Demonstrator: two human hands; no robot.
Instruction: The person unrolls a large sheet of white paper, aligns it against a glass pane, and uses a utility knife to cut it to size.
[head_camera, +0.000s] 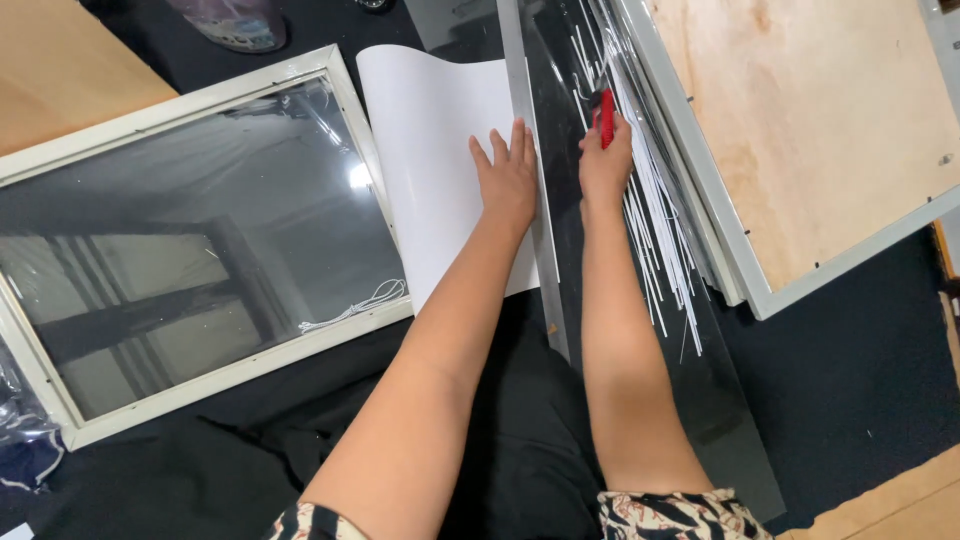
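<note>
Black cloth (860, 370) underlay; framed glass (180, 250) left, plywood-backed frame (810, 130) right.

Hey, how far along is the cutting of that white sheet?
Done: many thin white strips already lie trimmed off, right of the cut line. In hand: the left hand presses the white sheet beside the metal straightedge, and the right hand holds the red cutter along it. Left: the wide sheet is still uncut.
</note>
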